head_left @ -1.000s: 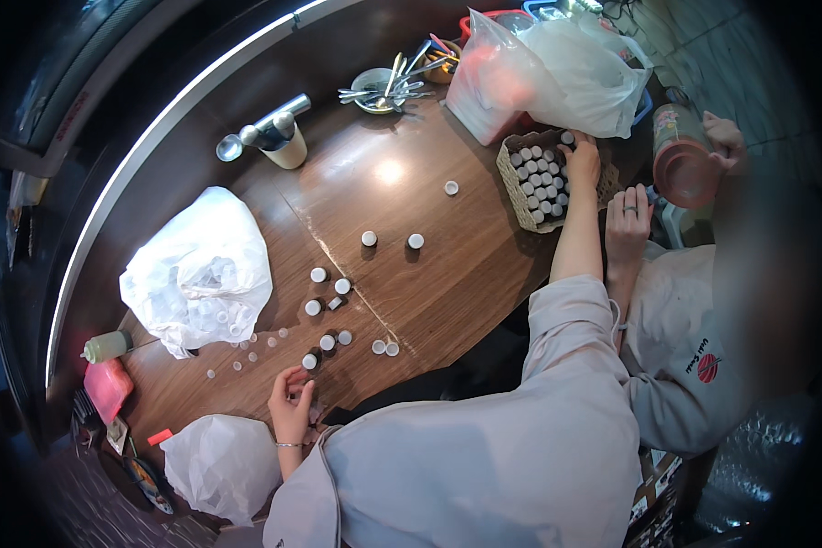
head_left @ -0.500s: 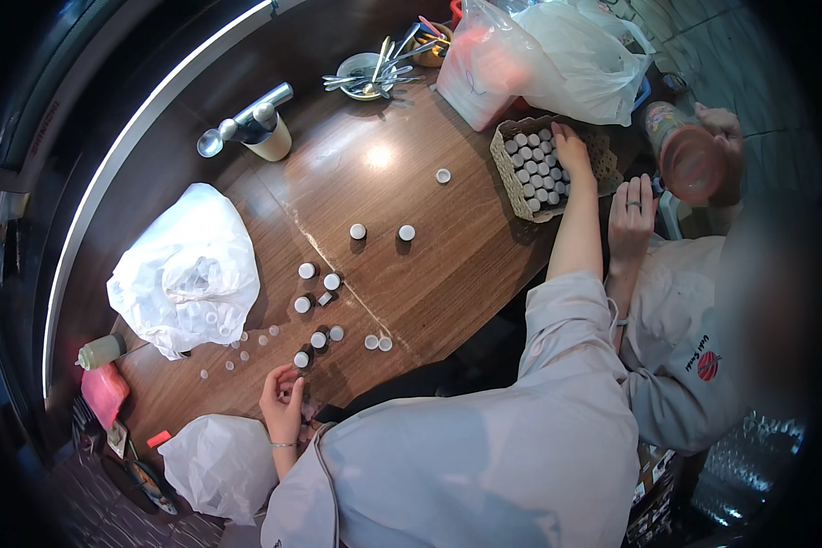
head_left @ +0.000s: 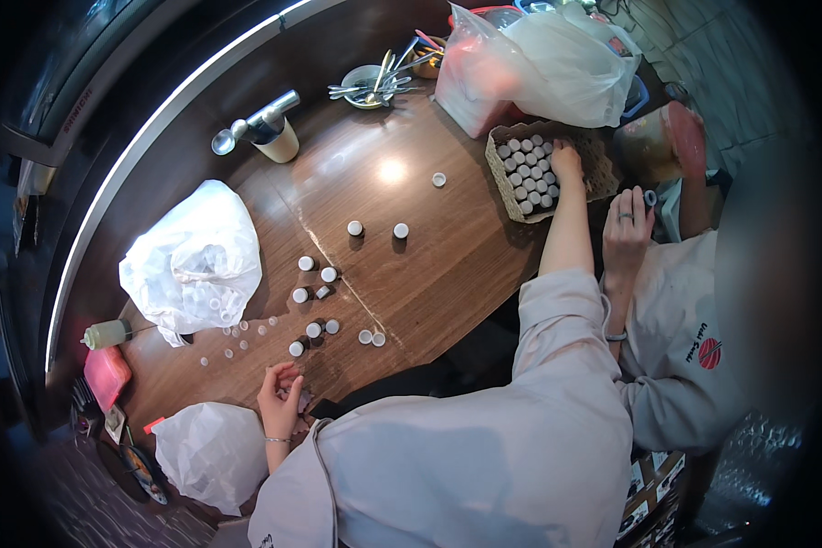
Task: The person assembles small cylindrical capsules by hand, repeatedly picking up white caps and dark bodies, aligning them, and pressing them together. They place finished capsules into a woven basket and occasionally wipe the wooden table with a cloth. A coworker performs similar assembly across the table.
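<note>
Right hand [head_left: 566,163] rests inside a tan woven rectangular basket [head_left: 497,178], pinched or parted I cannot tell, beside small dark white-capped cylindrical bottles [head_left: 529,184], best placed upright without jostling neighbours.

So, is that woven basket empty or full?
Not empty: white-capped bottles stand packed inside the woven basket. Whether it's full I cannot tell; the right hand hides part.

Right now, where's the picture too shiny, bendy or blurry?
Head view: glare makes a bright spot on the wooden table; head view: the pale strip bows like a rainbow and the corners go black, as through a fisheye lens; head view: a patch at far right is smeary, while the white-capped bottles look clear enough to tell apart.
</note>
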A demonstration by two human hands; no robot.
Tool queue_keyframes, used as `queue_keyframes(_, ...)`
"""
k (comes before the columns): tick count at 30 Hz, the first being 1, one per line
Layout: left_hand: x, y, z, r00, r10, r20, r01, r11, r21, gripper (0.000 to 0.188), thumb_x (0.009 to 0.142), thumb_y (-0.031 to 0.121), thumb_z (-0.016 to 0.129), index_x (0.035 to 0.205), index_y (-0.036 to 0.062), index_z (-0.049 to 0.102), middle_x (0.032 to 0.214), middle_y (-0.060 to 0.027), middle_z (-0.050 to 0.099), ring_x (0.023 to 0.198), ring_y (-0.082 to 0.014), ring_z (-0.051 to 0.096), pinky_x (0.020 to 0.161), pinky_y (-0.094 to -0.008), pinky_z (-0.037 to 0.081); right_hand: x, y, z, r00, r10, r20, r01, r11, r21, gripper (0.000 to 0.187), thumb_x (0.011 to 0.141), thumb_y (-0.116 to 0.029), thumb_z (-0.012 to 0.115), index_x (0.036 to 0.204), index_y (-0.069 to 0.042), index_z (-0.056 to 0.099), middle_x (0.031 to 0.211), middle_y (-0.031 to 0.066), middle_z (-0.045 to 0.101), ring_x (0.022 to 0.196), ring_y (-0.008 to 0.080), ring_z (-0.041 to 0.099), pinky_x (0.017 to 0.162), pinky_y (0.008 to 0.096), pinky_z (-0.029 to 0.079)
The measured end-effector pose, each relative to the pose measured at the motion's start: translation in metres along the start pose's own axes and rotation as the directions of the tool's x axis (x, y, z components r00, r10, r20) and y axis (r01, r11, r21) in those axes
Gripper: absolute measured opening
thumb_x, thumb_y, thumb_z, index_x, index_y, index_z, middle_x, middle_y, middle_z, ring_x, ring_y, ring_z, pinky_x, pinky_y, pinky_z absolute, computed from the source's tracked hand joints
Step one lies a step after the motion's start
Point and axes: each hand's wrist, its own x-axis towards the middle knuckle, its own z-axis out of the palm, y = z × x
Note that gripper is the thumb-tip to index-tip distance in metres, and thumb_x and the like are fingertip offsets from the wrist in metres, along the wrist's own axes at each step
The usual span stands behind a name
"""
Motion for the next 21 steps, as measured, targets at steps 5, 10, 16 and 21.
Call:
queue_keyframes(5,-0.001,0.004,0.005,0.999,-0.015,-0.034,0.012,0.995,-0.099,0.029,0.091,0.005,0.071,0.118,0.004,0.063,0.102,-0.0035,0.07,0.083,-0.0057,0.061,0.068,-0.0194,0.048,-0.118,-0.012,-0.002,0.732,-0.399,-0.553,0.511,0.858,0.057,0.036,0.093,-0.035,0.064,0.122,-0.013,0.062,0.118,0.0119,0.065,0.118,0.0323,0.058,0.102,0.053,0.038)
queue_keyframes(10,-0.004,0.013,0.011,1.0,0.026,-0.015,-0.027,0.996,-0.081,0.028,0.091,0.006,0.071,0.117,0.004,0.064,0.1,-0.0036,0.07,0.084,-0.0065,0.062,0.071,-0.0201,0.049,-0.205,-0.008,0.009,0.837,-0.502,-0.219,0.502,0.863,-0.057,0.021,0.088,-0.025,0.069,0.102,-0.01,0.064,0.102,0.0074,0.068,0.101,0.0281,0.064,0.091,0.0486,0.044)
queue_keyframes(16,-0.003,0.011,0.016,0.993,0.112,0.035,-0.11,0.992,-0.057,0.028,0.091,0.006,0.072,0.117,0.0038,0.064,0.1,-0.0041,0.069,0.084,-0.0061,0.061,0.069,-0.0187,0.048,-0.211,-0.024,0.01,0.845,-0.494,-0.204,0.486,0.869,-0.088,0.016,0.089,-0.017,0.065,0.099,-0.005,0.066,0.098,0.0124,0.07,0.098,0.0328,0.066,0.085,0.0438,0.051)
queue_keyframes(21,-0.009,0.015,0.017,0.992,0.121,0.042,-0.118,0.991,-0.065,0.029,0.091,0.006,0.072,0.118,0.0036,0.064,0.101,-0.0031,0.069,0.086,-0.0052,0.061,0.067,-0.0169,0.047,-0.248,-0.069,0.027,0.866,-0.491,-0.099,0.461,0.859,-0.223,0.05,0.091,-0.029,0.065,0.133,-0.004,0.055,0.117,0.0205,0.065,0.109,0.0353,0.064,0.094,0.0463,0.049)
